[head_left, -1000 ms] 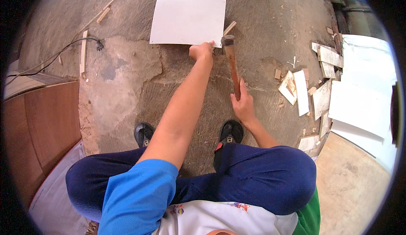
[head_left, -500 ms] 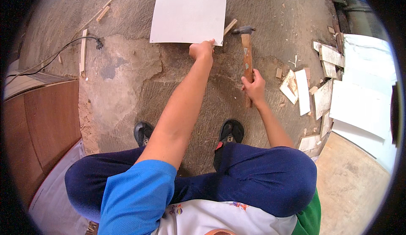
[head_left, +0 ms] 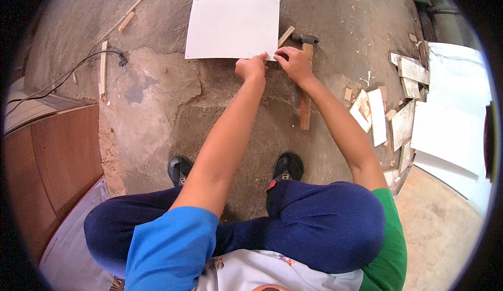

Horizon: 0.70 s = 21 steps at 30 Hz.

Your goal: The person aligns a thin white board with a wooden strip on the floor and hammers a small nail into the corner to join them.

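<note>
A white rectangular board (head_left: 233, 27) lies ahead of me, with small dark dots at its corners. My left hand (head_left: 252, 67) grips its near edge close to the right corner, thumb on top. At that same corner my right hand (head_left: 295, 62) is closed in a pinch; whatever its fingertips hold is too small to make out. A hammer (head_left: 305, 110) with a wooden handle and dark metal head rests on the floor, partly covered by my right hand. From beside the board's right edge a short wooden stick (head_left: 286, 36) sticks out.
White board scraps (head_left: 376, 117) and wood bits litter the floor at right, beside large white sheets (head_left: 445, 134). On the left are a black cable with a plug (head_left: 122, 59), wooden strips (head_left: 103, 71) and a brown panel (head_left: 65, 155). My shoes (head_left: 288, 166) stand on rough concrete.
My right hand has let go of the hammer, now lying on the floor, and moved up and left to the board's corner. My left hand has stayed at the board's edge.
</note>
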Available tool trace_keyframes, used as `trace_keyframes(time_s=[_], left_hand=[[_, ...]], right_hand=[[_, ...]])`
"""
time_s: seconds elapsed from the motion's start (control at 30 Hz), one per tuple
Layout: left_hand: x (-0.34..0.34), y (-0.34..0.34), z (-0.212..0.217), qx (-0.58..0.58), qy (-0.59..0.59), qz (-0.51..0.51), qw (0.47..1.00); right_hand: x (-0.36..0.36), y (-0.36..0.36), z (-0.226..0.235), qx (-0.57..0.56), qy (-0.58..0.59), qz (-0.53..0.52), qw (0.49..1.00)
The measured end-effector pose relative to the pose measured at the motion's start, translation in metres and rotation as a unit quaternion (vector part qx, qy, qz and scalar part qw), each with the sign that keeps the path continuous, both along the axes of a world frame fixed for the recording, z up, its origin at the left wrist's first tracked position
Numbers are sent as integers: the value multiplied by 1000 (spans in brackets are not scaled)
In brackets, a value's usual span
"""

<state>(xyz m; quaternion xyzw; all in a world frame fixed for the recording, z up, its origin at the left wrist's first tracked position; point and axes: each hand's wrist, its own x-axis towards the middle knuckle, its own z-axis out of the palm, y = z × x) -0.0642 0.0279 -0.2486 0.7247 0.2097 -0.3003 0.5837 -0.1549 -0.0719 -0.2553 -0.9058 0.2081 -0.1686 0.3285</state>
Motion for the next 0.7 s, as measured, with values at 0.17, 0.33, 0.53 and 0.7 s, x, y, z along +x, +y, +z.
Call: trace_keyframes(time_s=[0.17,0.33,0.53,0.7], left_hand=[[-2,3,-1,-19,-7,-6,1000],[-3,3,3,-18,-16,-16,1000],[1,1,1,-23,-11,-27,999],[6,4,8,6,16,-26,1000]], right_hand=[[-2,8,-12,-35,-46,24,998],[-2,5,-17,-83,-53,53,994],[-3,9,-14,-55,-41,12,998],[-24,26,11,-94,-2,-195,976]])
